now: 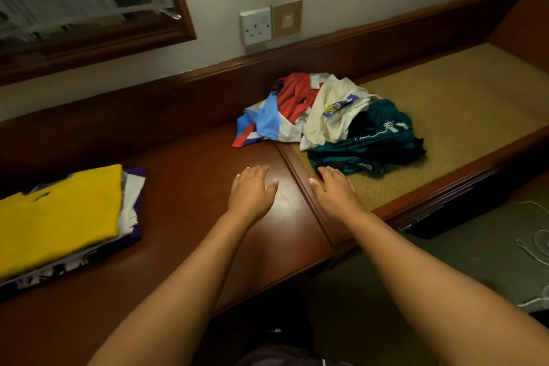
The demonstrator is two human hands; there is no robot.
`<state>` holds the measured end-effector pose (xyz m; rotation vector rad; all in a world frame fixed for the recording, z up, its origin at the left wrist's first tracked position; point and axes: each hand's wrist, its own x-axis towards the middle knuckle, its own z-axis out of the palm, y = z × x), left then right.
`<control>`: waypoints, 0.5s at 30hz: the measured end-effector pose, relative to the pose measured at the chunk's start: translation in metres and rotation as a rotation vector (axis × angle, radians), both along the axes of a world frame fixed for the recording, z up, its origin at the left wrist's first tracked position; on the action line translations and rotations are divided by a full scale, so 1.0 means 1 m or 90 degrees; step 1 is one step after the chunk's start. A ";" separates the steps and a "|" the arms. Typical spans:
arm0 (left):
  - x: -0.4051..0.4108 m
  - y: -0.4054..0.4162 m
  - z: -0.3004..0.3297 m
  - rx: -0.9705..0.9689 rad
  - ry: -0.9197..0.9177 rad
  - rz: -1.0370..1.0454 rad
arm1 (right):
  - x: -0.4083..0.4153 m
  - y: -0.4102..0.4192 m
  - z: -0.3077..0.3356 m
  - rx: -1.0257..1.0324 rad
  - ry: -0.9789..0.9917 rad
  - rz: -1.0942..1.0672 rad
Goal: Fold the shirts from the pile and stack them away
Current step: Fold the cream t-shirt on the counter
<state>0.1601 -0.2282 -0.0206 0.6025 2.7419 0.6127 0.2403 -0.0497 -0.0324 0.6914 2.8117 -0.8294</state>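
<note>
- Left hand (252,192) is reaching out over the desk (184,187), palm down; fingers are lying straight and relaxed, gripping nothing.
- Right hand (334,192) is extending beside it, just short of the pile (329,122); fingers are also lying straight, holding nothing; contact with the surface cannot be told.
- Pile of unfolded shirts is sitting at the back, straddling the seam between the desk and the woven panel (460,104); red, blue-white, cream and teal cloth is showing.
- Folded stack (62,217) is lying at the left, well apart from the pile; a yellow shirt is topping it.
- Socket (256,26) is sitting on the wall behind.
</note>
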 end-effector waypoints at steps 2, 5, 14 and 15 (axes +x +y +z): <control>-0.009 0.011 0.001 0.008 0.015 -0.014 | -0.005 0.013 0.003 0.018 0.012 0.004; -0.039 0.052 -0.002 0.029 0.009 -0.028 | -0.030 0.053 0.003 0.027 -0.005 -0.007; -0.111 0.165 -0.021 -0.021 -0.008 -0.074 | -0.089 0.167 0.000 -0.047 -0.003 -0.078; -0.118 0.178 -0.023 -0.038 -0.008 -0.079 | -0.095 0.182 -0.002 -0.065 -0.004 -0.087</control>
